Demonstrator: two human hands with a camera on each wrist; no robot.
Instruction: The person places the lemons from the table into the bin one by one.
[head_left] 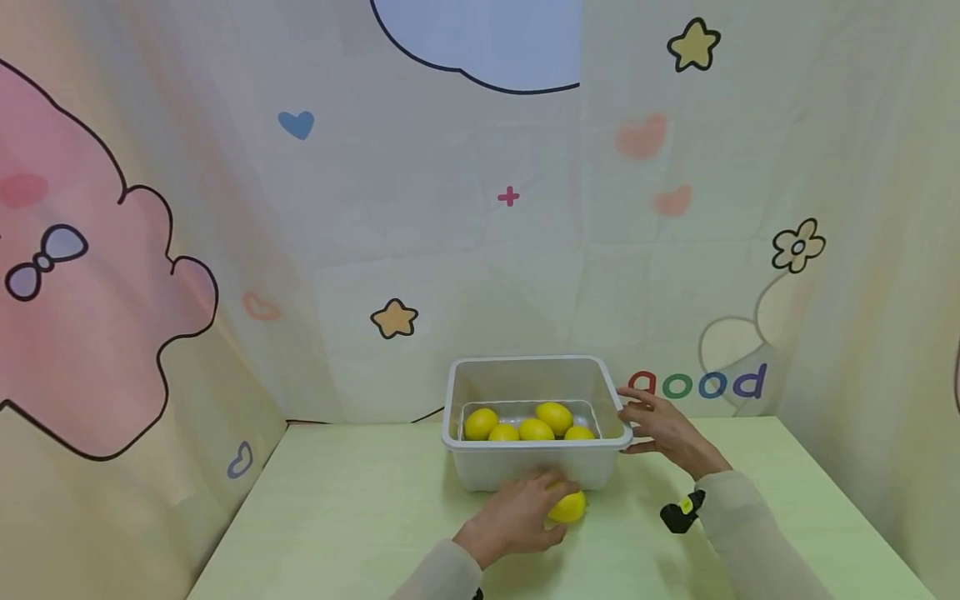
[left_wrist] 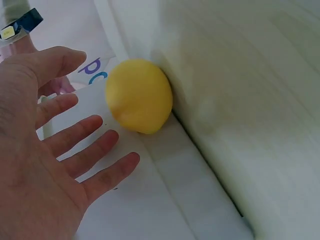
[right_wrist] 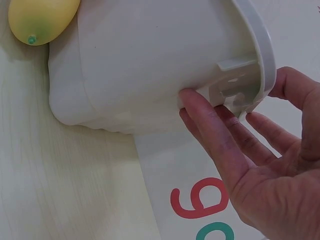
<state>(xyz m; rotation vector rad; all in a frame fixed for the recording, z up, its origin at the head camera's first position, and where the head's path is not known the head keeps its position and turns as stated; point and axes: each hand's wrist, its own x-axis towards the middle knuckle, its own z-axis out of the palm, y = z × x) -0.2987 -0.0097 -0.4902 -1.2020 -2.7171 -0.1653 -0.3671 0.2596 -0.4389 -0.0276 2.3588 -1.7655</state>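
A yellow lemon (head_left: 567, 506) rests on the table against the front of a white plastic bin (head_left: 525, 467). My left hand (head_left: 519, 510) is beside this lemon; the left wrist view shows its fingers (left_wrist: 107, 175) spread and relaxed, with a gap between them and the lemon. At the bin's right end, my right hand (head_left: 670, 429) holds the rim, the fingers partly hidden behind it. In the right wrist view one long finger (right_wrist: 212, 130) lies against the outer wall below the lip. Inside the bin are several more lemons (head_left: 536, 429).
The pale table (head_left: 337, 500) carries the bin near its back edge. Behind it hangs a printed curtain (head_left: 450, 250) with stars, hearts and the coloured letters "good" (head_left: 697, 383). A black wrist device (head_left: 682, 512) is strapped at the right sleeve.
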